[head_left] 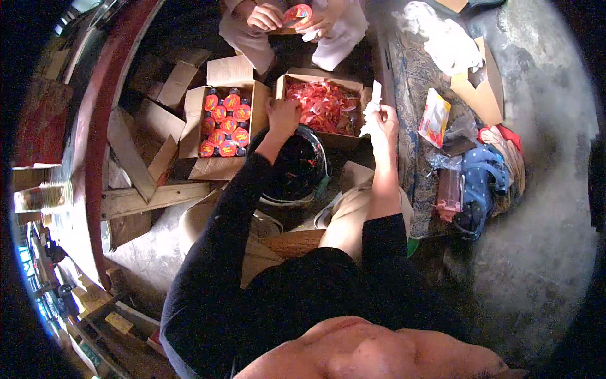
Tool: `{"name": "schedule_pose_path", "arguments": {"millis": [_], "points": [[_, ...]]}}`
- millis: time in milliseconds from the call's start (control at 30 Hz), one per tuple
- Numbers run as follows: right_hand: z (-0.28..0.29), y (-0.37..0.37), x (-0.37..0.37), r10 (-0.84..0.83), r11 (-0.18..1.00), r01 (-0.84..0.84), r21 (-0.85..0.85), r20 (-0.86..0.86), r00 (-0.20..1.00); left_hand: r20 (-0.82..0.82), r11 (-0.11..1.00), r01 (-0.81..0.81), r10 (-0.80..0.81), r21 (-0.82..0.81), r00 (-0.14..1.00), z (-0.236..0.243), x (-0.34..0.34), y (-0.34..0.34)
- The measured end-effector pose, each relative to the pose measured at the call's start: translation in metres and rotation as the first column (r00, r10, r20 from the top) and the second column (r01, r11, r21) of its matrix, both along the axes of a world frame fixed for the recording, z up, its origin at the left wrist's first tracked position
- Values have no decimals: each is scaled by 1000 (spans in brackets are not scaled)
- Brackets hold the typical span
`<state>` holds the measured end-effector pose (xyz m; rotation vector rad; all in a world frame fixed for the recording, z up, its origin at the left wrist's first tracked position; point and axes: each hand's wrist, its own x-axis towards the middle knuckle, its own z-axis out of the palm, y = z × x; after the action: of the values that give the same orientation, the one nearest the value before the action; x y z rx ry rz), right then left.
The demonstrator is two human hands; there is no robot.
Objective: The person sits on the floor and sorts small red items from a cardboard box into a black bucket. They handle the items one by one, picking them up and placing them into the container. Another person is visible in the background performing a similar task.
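Right hand (pixel 384 121) gripping white scrap (pixel 377 93) (partly hidden), co-worker (pixel 338 41) cropped

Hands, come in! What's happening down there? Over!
Right hand: pinching white strip. Left hand: near box of red scraps, grip unclear. Maybe in the way: black bucket, this side of box.

The bucket (pixel 278 189) is in the middle. At its ten o'clock is a box (pixel 228 71) with round packs (pixel 218 114) in it. At one o'clock, a second box (pixel 341 141) has scraps (pixel 317 101) in it. Clothes (pixel 487 172) lie at three o'clock.
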<state>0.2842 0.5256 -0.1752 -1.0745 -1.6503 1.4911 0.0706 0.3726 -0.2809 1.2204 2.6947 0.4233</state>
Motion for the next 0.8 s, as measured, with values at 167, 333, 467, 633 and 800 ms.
{"name": "schedule_pose_path", "arguments": {"millis": [167,333,467,633,800], "points": [[-15,10,8,-25,998,27,56,-35,999,106,973,7,-32,230,994,-12,-24,40],[-5,7,14,42,998,-49,-36,-170,985,161,977,-113,84,179,983,-41,-38,5],[6,-1,13,21,998,-30,-58,-160,987,172,974,-222,227,-45,959,-73,-73,-59],[-4,2,7,86,995,-90,-33,-111,990,-32,973,-207,204,-104,978,-130,-117,-192],[-3,1,7,79,997,-79,12,-27,997,-5,863,-324,350,-387,937,-154,-96,-232]]}}
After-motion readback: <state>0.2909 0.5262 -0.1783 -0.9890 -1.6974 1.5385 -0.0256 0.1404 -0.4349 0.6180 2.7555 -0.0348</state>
